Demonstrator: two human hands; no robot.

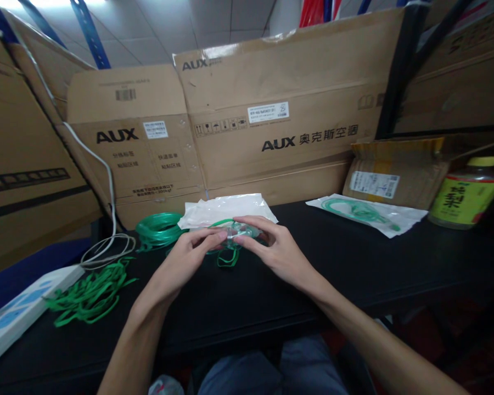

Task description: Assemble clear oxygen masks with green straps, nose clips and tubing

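While both hands, left (189, 255) and right (271, 247), pinch clear mask (234, 233), fingers hide its shape; green strap (227, 258) dangles.

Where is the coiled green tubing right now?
The coiled green tubing lies on the black table, left of the left hand, beside the white plastic bags.

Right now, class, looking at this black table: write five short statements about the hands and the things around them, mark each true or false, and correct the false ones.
1. Both hands, left hand and right hand, hold a small clear plastic piece with green tubing. True.
2. The coil of green tubing lies right of the hands. False: it lies to their left.
3. A yellow-lidded jar with a green label stands at the table's right end. True.
4. The loose green straps hang from a carton. False: they lie on the black table.
5. A sealed clear bag holding green tubing lies on the table. True.
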